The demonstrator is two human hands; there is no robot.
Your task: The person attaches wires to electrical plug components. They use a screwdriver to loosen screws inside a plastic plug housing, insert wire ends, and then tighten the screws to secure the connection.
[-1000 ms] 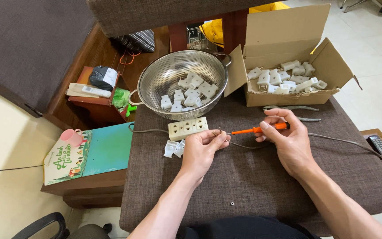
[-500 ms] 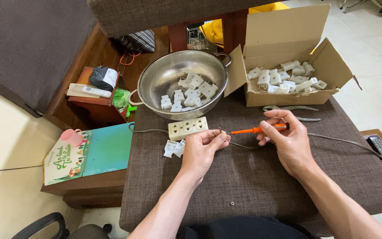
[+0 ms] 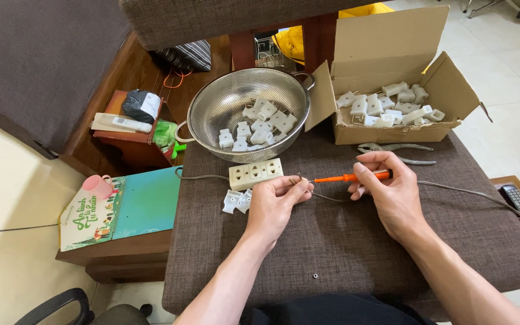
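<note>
My right hand [image 3: 389, 192] grips an orange-handled screwdriver [image 3: 350, 177], its metal tip pointing left at my left hand. My left hand [image 3: 275, 201] pinches a small metal part at the end of a grey cable [image 3: 464, 191] that trails off to the right. Just above my left hand lies a cream multi-socket strip [image 3: 255, 173] with its own thin cord. Two white plug shell halves [image 3: 238, 201] lie to the left of my left hand on the brown fabric surface [image 3: 332, 253].
A steel colander [image 3: 212, 120] with several white plug parts stands behind the strip. An open cardboard box [image 3: 392, 72] of white plugs sits at the back right, pliers [image 3: 395, 148] in front of it. A remote [image 3: 519, 207] lies at the right edge, a tiny screw [image 3: 315, 276] near me.
Both hands stay almost where they were; the screwdriver tip remains at the part in my left hand.
</note>
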